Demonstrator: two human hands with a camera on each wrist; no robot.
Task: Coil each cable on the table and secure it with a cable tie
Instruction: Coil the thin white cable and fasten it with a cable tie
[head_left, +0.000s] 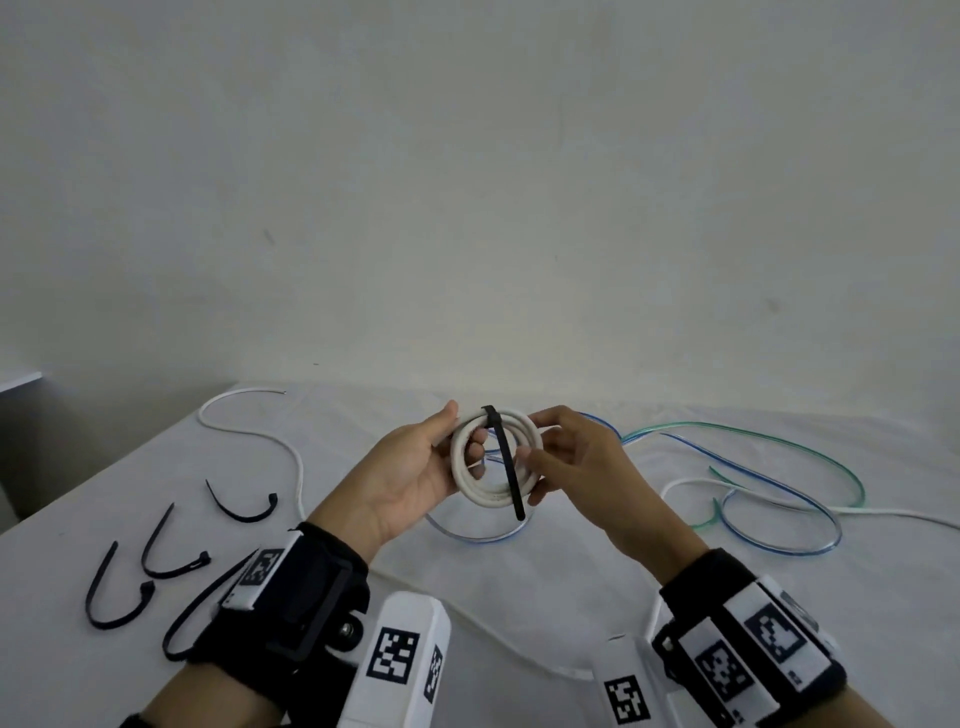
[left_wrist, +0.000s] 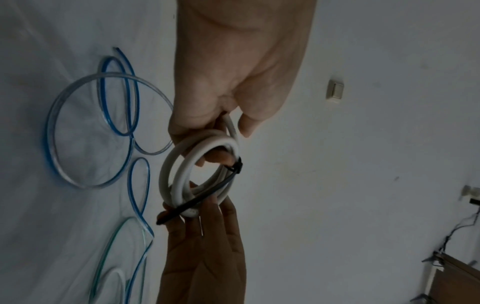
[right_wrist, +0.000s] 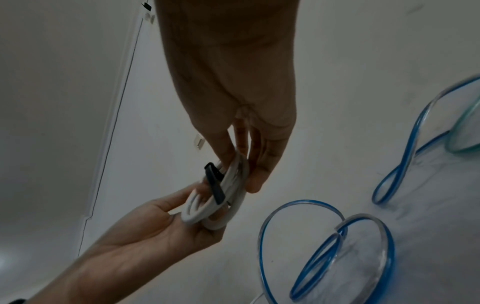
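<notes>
A white cable coil (head_left: 462, 470) (left_wrist: 179, 174) (right_wrist: 235, 197) is held up above the table between both hands. A black cable tie (head_left: 506, 462) (left_wrist: 207, 195) (right_wrist: 214, 185) is looped round the coil, its head at the top and its tail hanging down across the rings. My left hand (head_left: 415, 467) (left_wrist: 228, 127) grips the coil's left side, fingers curled through the rings. My right hand (head_left: 566, 457) (right_wrist: 249, 164) pinches the coil's right side next to the tie's tail.
Several loose black cable ties (head_left: 156, 561) lie on the white table (head_left: 104, 499) at the left. A white cable (head_left: 249, 431) runs along the back left. Blue cable (head_left: 779, 519) (right_wrist: 337, 257) and green cable (head_left: 779, 436) loop at the right.
</notes>
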